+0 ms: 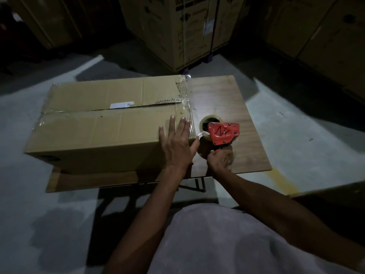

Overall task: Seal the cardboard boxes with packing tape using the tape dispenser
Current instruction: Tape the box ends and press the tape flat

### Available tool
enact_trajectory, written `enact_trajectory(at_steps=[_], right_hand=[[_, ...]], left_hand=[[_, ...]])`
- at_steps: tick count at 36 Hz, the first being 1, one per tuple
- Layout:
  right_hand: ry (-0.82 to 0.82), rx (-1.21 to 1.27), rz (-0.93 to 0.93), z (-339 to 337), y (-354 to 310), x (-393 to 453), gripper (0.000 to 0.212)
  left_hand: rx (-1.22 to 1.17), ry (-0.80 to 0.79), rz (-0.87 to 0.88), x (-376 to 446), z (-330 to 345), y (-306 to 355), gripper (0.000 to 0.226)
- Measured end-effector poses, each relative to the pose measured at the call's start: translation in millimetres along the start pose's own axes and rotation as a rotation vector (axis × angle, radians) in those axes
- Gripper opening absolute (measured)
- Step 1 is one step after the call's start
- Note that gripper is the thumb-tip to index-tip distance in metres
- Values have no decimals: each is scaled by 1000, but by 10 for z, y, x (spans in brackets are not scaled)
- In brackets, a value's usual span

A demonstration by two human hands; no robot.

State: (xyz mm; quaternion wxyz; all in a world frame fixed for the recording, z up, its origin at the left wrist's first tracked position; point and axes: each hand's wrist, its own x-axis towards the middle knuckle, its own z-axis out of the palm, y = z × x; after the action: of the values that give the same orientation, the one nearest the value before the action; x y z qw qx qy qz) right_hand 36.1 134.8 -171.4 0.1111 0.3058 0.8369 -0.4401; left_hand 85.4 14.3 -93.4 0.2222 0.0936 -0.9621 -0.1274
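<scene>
A large brown cardboard box (102,127) lies on a small wooden table (233,99), its top flaps closed along a centre seam with clear tape over it. My left hand (175,143) presses flat on the box's top near its right edge, fingers straight. My right hand (219,161) grips the handle of a red tape dispenser (223,133) just right of the box, above the table. A strip of clear tape (199,134) runs from the dispenser's roll to the box's right edge by my left thumb. More clear tape runs along that right edge.
Tall stacked cartons (183,28) stand behind the table, with more at the far left (45,18) and far right (324,32). A flat piece of cardboard (59,182) lies on the grey concrete floor under the box's near side. The table's dark metal legs (199,184) show below its edge.
</scene>
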Motion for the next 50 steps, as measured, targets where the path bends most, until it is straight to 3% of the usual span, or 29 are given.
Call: enact_trajectory(at_steps=[14, 20, 22, 27, 31, 38, 50], right_hand=[[-107, -22, 25, 174, 37, 6, 60], [-115, -64, -7, 173, 26, -54, 42], [-136, -87, 6, 147, -4, -67, 32], [-166, -24, 85, 69, -37, -155, 32], [-154, 182, 39, -53, -85, -450, 23], [-305, 471, -92, -421, -294, -1038, 45], [-479, 266, -275, -468, -507, -1190, 52]], left_hand=[[114, -403, 118, 98, -185, -153, 73], [157, -565, 238, 247, -311, -249, 71], [163, -575, 267, 286, -361, -272, 71], [155, -589, 320, 356, -450, -340, 74], [166, -579, 324, 360, -473, -355, 83], [237, -630, 413, 441, -459, -350, 71], [204, -664, 496, 648, -435, -495, 87]])
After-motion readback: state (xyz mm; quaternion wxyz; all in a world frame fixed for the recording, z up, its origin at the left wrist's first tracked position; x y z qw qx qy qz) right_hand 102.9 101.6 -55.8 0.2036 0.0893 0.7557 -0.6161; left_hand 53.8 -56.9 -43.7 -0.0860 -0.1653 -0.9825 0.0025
